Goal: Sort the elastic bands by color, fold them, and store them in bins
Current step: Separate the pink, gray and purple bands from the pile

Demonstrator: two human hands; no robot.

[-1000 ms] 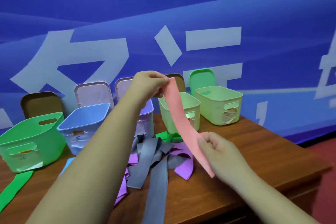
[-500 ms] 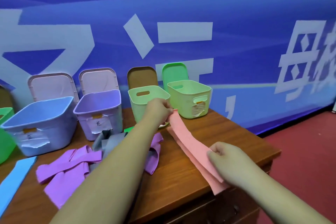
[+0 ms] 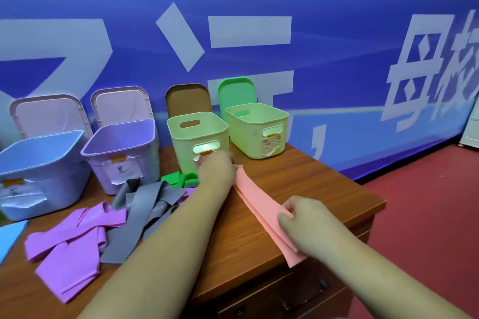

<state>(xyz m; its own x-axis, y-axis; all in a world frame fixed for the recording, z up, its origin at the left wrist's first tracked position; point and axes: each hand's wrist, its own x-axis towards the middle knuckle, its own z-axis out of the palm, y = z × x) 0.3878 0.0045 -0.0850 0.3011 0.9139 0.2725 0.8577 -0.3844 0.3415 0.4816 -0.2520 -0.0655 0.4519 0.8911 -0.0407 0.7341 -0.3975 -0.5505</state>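
A pink elastic band lies doubled over on the wooden table, running from the middle toward the front right edge. My left hand holds its far end down near the pale green bins. My right hand pinches its near end, where the layers overlap. Purple bands and grey bands lie in a loose pile to the left. A green band sits folded behind my left forearm. A blue band shows at the left edge.
Along the back stand a blue bin, a purple bin and two pale green bins, all uncovered, with lids propped behind against the blue wall. The table's right edge drops to a red floor.
The pink band was held up in the air a second ago; both hands have brought it down flat onto the table. The view has swung to the right.
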